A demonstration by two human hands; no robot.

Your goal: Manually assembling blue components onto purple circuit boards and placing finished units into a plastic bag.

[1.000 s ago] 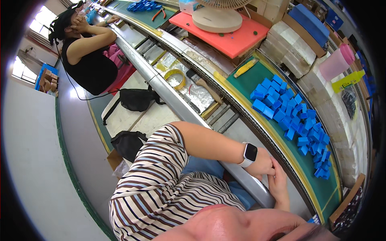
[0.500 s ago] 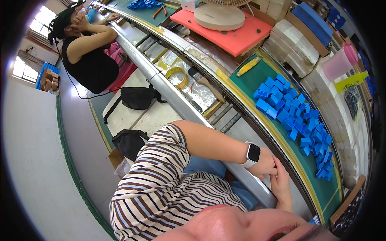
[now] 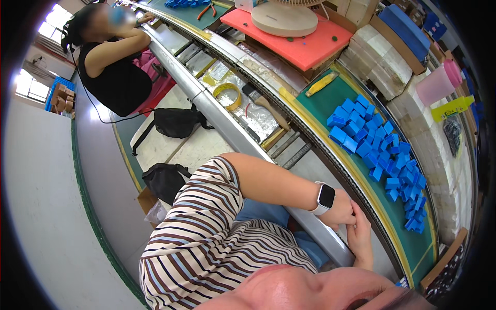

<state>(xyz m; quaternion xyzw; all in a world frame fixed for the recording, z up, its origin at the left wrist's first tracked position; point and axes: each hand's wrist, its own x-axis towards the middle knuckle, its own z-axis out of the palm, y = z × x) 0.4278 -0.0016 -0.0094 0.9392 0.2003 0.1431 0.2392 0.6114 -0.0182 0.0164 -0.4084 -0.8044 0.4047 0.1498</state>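
My left hand (image 3: 340, 207), with a white-strapped watch (image 3: 325, 196) on its wrist, rests over the grey metal edge of the workbench. Its fingers are curled in, with no object visible in them. Against those fingers lies my right hand (image 3: 360, 236), its fingers fairly straight and touching the left hand. Nothing shows in its grip either. Beyond both hands, on a green work surface (image 3: 320, 106), many small blue box-shaped pieces (image 3: 380, 142) lie in a loose heap, touched by neither hand.
A yellow tape roll (image 3: 227, 96) and a brush (image 3: 266, 106) lie in the bench recess. A red board (image 3: 289, 44) carries a fan. White blocks (image 3: 367, 59), a pink cup (image 3: 439, 82) and a yellow-green bottle (image 3: 452, 108) stand beyond. A co-worker (image 3: 113, 67) sits at far left; black bags (image 3: 178, 123) lie between.
The co-worker's head has turned and the hands have come away from the face. My own hands keep their place; the view has shifted slightly.
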